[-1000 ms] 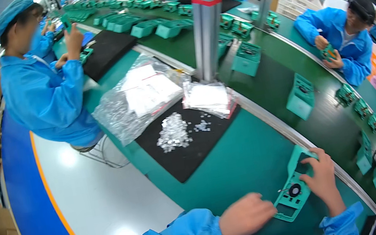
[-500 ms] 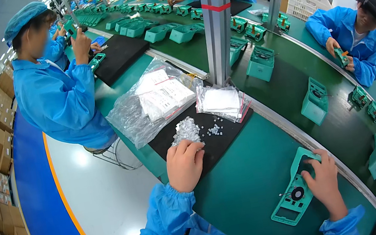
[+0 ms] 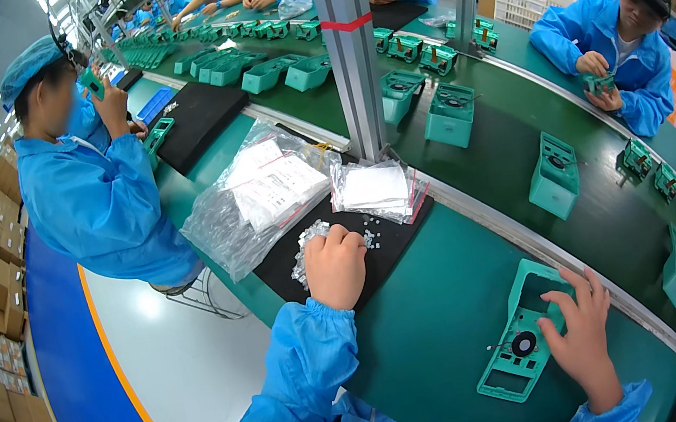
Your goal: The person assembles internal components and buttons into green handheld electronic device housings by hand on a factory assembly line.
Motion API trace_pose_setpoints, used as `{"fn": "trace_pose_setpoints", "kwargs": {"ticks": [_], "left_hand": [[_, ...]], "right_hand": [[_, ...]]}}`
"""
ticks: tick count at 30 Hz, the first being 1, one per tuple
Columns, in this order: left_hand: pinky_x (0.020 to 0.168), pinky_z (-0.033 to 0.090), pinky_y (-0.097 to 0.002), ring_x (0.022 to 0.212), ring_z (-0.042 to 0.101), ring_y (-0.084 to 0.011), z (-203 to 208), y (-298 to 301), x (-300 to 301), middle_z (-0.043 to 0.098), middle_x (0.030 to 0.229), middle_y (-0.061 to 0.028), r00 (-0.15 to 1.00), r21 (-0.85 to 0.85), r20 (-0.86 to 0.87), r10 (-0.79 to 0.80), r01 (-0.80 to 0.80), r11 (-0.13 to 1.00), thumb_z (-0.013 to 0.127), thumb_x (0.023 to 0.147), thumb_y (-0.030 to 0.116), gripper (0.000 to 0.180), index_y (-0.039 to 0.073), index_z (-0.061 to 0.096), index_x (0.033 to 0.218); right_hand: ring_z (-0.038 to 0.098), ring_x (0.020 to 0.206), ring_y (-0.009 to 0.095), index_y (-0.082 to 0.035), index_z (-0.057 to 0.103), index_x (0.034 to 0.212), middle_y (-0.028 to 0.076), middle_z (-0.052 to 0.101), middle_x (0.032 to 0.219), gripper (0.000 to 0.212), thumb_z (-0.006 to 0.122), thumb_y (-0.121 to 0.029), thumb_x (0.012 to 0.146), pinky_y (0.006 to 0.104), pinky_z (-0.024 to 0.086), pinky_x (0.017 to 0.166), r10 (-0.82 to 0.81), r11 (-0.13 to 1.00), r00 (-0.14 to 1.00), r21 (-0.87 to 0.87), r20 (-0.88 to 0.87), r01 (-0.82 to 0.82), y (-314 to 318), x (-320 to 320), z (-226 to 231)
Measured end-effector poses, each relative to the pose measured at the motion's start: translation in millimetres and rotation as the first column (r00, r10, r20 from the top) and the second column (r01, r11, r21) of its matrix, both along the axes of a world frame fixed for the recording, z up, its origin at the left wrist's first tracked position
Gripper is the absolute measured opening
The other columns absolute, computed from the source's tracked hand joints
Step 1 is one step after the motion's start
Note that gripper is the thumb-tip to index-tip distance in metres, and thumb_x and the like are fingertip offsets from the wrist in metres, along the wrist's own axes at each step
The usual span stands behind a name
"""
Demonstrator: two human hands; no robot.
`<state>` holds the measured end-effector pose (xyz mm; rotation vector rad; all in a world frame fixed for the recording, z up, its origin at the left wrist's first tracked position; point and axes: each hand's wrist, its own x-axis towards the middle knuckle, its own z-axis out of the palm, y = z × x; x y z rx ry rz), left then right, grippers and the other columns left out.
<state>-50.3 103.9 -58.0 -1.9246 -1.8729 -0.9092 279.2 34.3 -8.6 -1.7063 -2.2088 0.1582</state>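
My left hand (image 3: 337, 267) is over the black mat (image 3: 388, 267), at the right edge of a pile of small clear pieces (image 3: 305, 244). Its fingers are bent down and together; their tips, and anything between them, are hidden. Several loose pieces (image 3: 371, 238) lie just beyond it. A green plastic casing (image 3: 520, 370) lies flat on the table to the right, with a round black speaker-like part (image 3: 523, 344) and a thin wire on it. Over the casing's right side, my right hand (image 3: 584, 332) has its fingers spread, thumb and forefinger apart.
Clear plastic bags (image 3: 220, 232) with white papers lie behind the mat, beside a smaller stack of bags (image 3: 377, 188). A metal post (image 3: 353, 73) rises behind them. Green housings (image 3: 553, 178) stand along the belt (image 3: 477, 177). Co-workers in blue sit to the left (image 3: 86, 192) and across (image 3: 600, 56).
My left hand has shifted right and closer over the loose pieces, its fingers drawn together. My right hand's fingers have spread and lifted from the casing. The whole view has shifted slightly.
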Motion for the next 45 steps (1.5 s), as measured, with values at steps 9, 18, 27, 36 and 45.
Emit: {"fn": "trace_pose_setpoints", "kwargs": {"ticks": [9,18,27,36,45], "left_hand": [[0.067,0.039,-0.0378,0.070,0.054,-0.0275,21.2,0.7,4.6,0.056,0.074,-0.0051,0.996,0.039,-0.050,-0.069,0.071,0.997,0.065,0.070,0.005,0.006,0.009,0.060,0.071],[0.069,0.038,-0.0341,0.075,0.048,-0.0227,34.7,-100.7,156.3,0.057,0.087,-0.0006,0.703,-0.088,0.198,-0.683,0.707,0.702,0.073,0.059,0.004,0.024,0.013,0.061,0.079],[0.073,0.039,-0.0357,0.081,0.049,-0.0225,10.6,-105.9,181.8,0.057,0.090,-0.0007,0.734,-0.170,0.040,-0.677,0.673,0.720,0.072,0.062,0.005,0.020,0.010,0.062,0.077],[0.071,0.043,-0.0337,0.078,0.054,-0.0243,4.8,-99.5,182.7,0.059,0.087,-0.0039,0.737,-0.196,0.074,-0.672,0.672,0.715,0.069,0.061,-0.002,0.020,0.006,0.061,0.078],[0.068,0.043,-0.0332,0.075,0.054,-0.0238,6.7,-94.6,179.1,0.059,0.084,-0.0041,0.695,-0.216,0.039,-0.718,0.708,0.673,0.069,0.061,-0.001,0.020,0.005,0.060,0.077]], "right_hand": [[0.034,0.123,0.040,-0.015,0.060,0.101,0.011,0.045,0.126,0.031,0.068,-0.016,0.071,0.0531,0.027,0.098,0.038,0.993,0.990,0.116,-0.138,-0.022,-0.5,15.0,-7.0],[0.057,0.098,0.027,-0.003,0.059,0.104,0.011,0.059,0.107,0.024,0.061,-0.008,0.080,0.0336,0.045,0.085,0.029,0.998,0.622,0.053,-0.782,0.021,43.3,24.2,-39.2],[0.054,0.090,0.030,-0.004,0.060,0.089,0.009,0.059,0.093,0.011,0.060,-0.010,0.080,0.0375,0.043,0.081,0.104,0.968,0.640,0.226,-0.761,0.112,37.5,15.9,-60.8],[0.055,0.076,0.029,-0.002,0.056,0.088,0.011,0.054,0.085,0.009,0.058,-0.008,0.081,0.0370,0.045,0.066,0.143,0.975,0.515,0.211,-0.845,0.075,39.2,12.4,-61.5],[0.055,0.075,0.030,-0.002,0.056,0.086,0.011,0.054,0.084,0.008,0.058,-0.006,0.080,0.0379,0.045,0.065,0.168,0.966,0.525,0.245,-0.835,0.080,42.3,8.5,-64.8]]}}
